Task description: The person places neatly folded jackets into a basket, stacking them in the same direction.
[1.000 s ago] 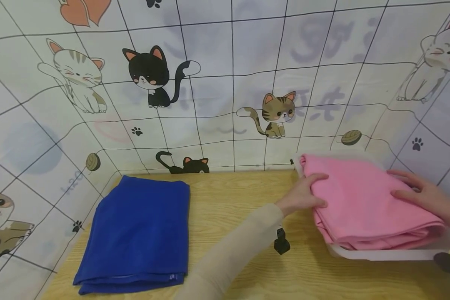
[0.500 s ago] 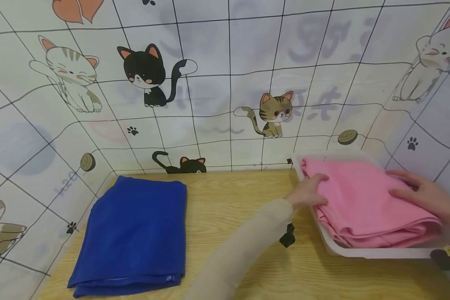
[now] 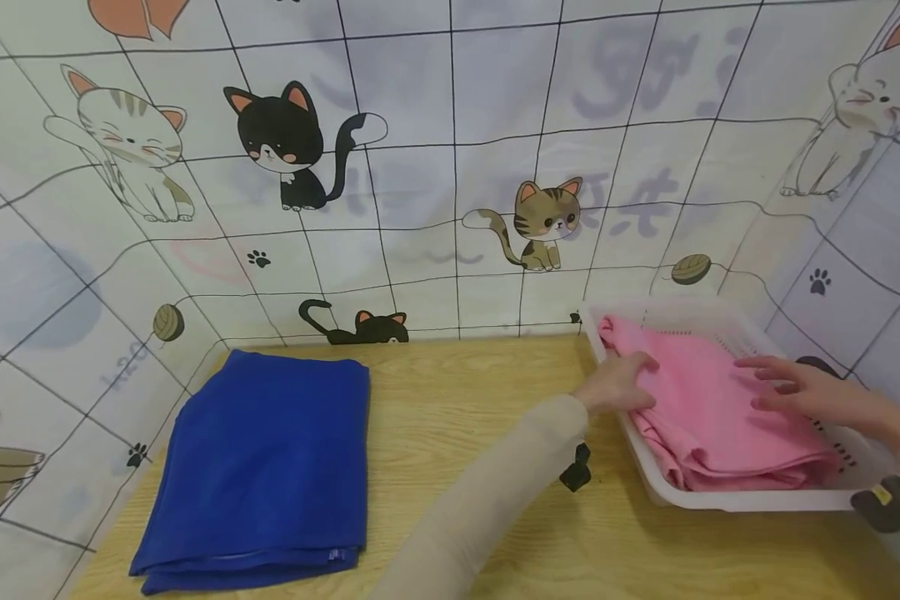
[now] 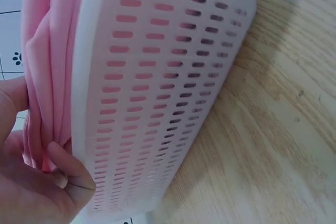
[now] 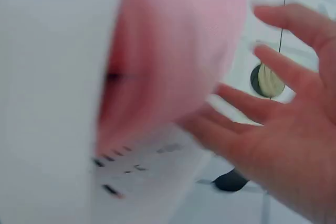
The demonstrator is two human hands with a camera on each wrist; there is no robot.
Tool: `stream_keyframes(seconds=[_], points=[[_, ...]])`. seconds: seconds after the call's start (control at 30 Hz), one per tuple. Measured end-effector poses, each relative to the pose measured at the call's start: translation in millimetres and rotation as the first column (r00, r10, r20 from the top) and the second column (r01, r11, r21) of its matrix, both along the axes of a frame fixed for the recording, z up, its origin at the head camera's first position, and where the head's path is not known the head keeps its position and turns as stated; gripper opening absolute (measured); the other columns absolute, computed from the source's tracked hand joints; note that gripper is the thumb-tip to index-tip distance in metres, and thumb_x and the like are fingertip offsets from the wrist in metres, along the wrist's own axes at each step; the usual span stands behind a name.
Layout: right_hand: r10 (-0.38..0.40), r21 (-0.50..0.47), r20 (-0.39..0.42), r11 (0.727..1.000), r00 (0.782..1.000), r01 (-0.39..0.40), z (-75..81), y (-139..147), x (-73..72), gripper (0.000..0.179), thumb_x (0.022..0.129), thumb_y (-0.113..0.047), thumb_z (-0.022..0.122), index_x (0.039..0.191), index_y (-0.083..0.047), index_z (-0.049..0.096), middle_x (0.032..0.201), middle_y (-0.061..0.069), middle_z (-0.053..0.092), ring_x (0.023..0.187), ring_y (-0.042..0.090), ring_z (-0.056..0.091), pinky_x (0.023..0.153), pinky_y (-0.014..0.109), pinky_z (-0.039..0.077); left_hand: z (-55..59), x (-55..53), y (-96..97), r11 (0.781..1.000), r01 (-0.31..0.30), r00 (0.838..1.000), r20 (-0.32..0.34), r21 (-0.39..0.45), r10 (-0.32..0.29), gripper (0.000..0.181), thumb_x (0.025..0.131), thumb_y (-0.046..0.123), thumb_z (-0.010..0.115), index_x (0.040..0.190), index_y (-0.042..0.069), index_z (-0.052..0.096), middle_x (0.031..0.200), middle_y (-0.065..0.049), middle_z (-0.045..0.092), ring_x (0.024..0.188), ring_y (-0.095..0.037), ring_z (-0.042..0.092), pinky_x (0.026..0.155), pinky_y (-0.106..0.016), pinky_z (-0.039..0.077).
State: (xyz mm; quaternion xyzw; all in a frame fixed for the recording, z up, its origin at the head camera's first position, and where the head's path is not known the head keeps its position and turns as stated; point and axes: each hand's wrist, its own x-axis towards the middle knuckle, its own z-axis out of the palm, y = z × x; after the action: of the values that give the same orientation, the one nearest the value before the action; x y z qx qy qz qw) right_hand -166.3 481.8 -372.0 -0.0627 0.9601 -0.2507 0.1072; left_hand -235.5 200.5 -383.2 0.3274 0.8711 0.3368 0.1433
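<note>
A folded pink cloth (image 3: 708,404) lies inside a white plastic basket (image 3: 750,500) at the right. My left hand (image 3: 615,385) grips the cloth's left edge, just over the basket's left side. In the left wrist view, that hand (image 4: 37,177) has its fingers and thumb about the cloth's folds beside the basket's rim. My right hand (image 3: 825,396) is over the right part of the cloth, fingers apart and loosely bent. In the right wrist view, the right hand (image 5: 283,114) has its lower fingers against the cloth's side, partly behind it, while the others stand free.
A folded blue cloth (image 3: 258,467) lies on the left of the wood-grain table (image 3: 450,417). Behind and at both sides hangs white gridded sheeting (image 3: 420,192) with cat drawings. The basket has perforated walls and stands close to the right-hand sheeting.
My right hand has moved left, and the cloth's right side has come in from the basket's right wall, baring its holes. The left hand stays at the cloth's left edge.
</note>
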Motion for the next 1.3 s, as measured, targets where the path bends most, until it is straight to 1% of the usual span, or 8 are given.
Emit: stream_keyframes(seconds=[0.1, 0.17, 0.37, 0.53, 0.77, 0.9, 1.07, 1.3], points=[[0.107, 0.048, 0.069, 0.993, 0.992, -0.111, 3.2, -12, -2.3, 0.065, 0.086, -0.023, 0.072, 0.136, 0.007, 0.042, 0.13, 0.042, 0.039, 0.106, 0.053, 0.048, 0.076, 0.058, 0.046, 1.2, -3.1, -1.0, 0.999, 0.032, 0.999, -0.024, -0.026, -0.033, 0.049, 0.083, 0.015, 0.073, 0.13, 0.019, 0.059, 0.129, 0.008, 0.057, 0.112, -0.006, 0.05, 0.084, -0.015, 0.04], [0.14, 0.079, 0.089, 0.986, 0.986, -0.147, 5.5, -18, -2.6, 0.066, 0.082, -0.021, 0.075, 0.134, 0.007, 0.045, 0.13, 0.041, 0.039, 0.106, 0.049, 0.047, 0.077, 0.056, 0.046, 2.2, -4.9, -1.0, 0.998, 0.049, 0.998, -0.034, -0.038, -0.05, 0.049, 0.083, 0.015, 0.072, 0.13, 0.018, 0.059, 0.129, 0.008, 0.057, 0.109, -0.005, 0.051, 0.083, -0.013, 0.039], [0.134, 0.045, 0.152, 0.989, 0.979, -0.143, 6.0, -28, -1.5, 0.077, 0.077, -0.021, 0.078, 0.136, 0.009, 0.039, 0.134, 0.044, 0.03, 0.117, 0.059, 0.034, 0.084, 0.071, 0.037, 3.4, -6.8, -0.3, 0.996, 0.071, 0.997, -0.024, -0.061, -0.073, 0.049, 0.084, 0.015, 0.072, 0.131, 0.018, 0.06, 0.13, 0.007, 0.057, 0.116, -0.005, 0.049, 0.09, -0.015, 0.038], [0.155, 0.041, 0.144, 0.986, 0.977, -0.162, 1.0, -32, -3.9, 0.079, 0.075, -0.023, 0.079, 0.134, 0.011, 0.038, 0.132, 0.045, 0.031, 0.117, 0.058, 0.035, 0.087, 0.072, 0.033, 2.6, -8.0, 2.7, 0.992, 0.065, 0.997, -0.021, -0.104, -0.068, 0.049, 0.083, 0.017, 0.073, 0.131, 0.019, 0.06, 0.131, 0.009, 0.057, 0.116, -0.004, 0.049, 0.089, -0.015, 0.038], [0.135, 0.072, 0.199, 0.986, 0.971, -0.152, 0.4, -33, -7.6, 0.082, 0.079, -0.026, 0.076, 0.138, 0.012, 0.033, 0.134, 0.047, 0.028, 0.119, 0.061, 0.032, 0.088, 0.074, 0.031, 3.3, -8.5, 9.8, 0.977, 0.048, 0.996, -0.063, -0.209, -0.062, 0.049, 0.084, 0.028, 0.073, 0.131, 0.026, 0.061, 0.127, 0.016, 0.057, 0.108, -0.001, 0.053, 0.083, -0.017, 0.041], [0.137, 0.06, 0.194, 0.987, 0.971, -0.152, 2.1, -32, -7.6, 0.082, 0.08, -0.025, 0.076, 0.138, 0.012, 0.032, 0.134, 0.047, 0.027, 0.119, 0.061, 0.031, 0.087, 0.075, 0.031, 6.1, -7.2, 8.8, 0.978, 0.049, 0.997, -0.046, -0.204, -0.06, 0.048, 0.085, 0.029, 0.072, 0.131, 0.025, 0.06, 0.127, 0.014, 0.057, 0.105, -0.001, 0.052, 0.084, -0.018, 0.041], [0.144, 0.007, 0.209, 0.989, 0.967, -0.149, 2.4, -27, -5.0, 0.076, 0.082, -0.022, 0.073, 0.138, 0.011, 0.034, 0.134, 0.047, 0.027, 0.119, 0.064, 0.029, 0.084, 0.074, 0.034, 8.4, -5.7, 2.1, 0.98, 0.109, 0.994, -0.01, -0.168, -0.112, 0.048, 0.087, 0.027, 0.071, 0.132, 0.019, 0.057, 0.125, 0.008, 0.058, 0.097, -0.003, 0.053, 0.08, -0.013, 0.041], [0.15, 0.018, 0.199, 0.987, 0.968, -0.157, 7.4, -21, -5.3, 0.068, 0.086, -0.025, 0.071, 0.137, 0.008, 0.039, 0.131, 0.043, 0.035, 0.114, 0.058, 0.04, 0.08, 0.066, 0.043, 14.4, -5.8, -10.7, 0.969, 0.186, 0.98, -0.04, -0.162, -0.195, 0.052, 0.09, 0.034, 0.066, 0.137, 0.016, 0.052, 0.131, 0.006, 0.057, 0.12, -0.005, 0.047, 0.09, -0.013, 0.036]])
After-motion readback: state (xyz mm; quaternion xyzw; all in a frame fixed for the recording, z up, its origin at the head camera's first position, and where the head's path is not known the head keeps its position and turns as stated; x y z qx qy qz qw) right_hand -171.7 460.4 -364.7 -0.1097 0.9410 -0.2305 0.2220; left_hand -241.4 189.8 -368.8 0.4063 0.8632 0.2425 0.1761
